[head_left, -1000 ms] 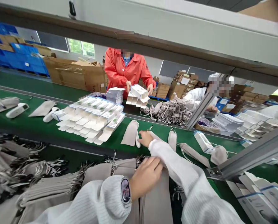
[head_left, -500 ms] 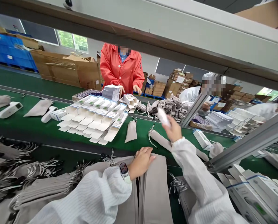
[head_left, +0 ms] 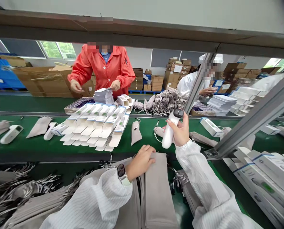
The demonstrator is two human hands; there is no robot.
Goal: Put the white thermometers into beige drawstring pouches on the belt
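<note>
In my right hand (head_left: 180,128) is a white handheld infrared thermometer (head_left: 168,136) with a dark oval head pointing up. The fingers are closed around it, and it is held above the green belt, in front of a filled grey pouch (head_left: 159,131). Below, my left hand (head_left: 140,162) rests on the far end of a stack of flat grey drawstring pouches (head_left: 157,187). Its fingers lie over the edge, with the thumb apart on the fabric. Whether it pinches any cloth cannot be made out.
Open white boxes (head_left: 94,124) stand grouped on the belt (head_left: 149,143). A small pouch (head_left: 136,133) lies right of them. More pouches (head_left: 37,203) fill the lower left; boxes (head_left: 263,184) the lower right. A slanted metal post (head_left: 251,121) rises at right. A person in red (head_left: 104,70) works opposite.
My right hand has turned the thermometer so its head now points up and right and its body faces me. The left hand stays on the pouches. The view has levelled.
</note>
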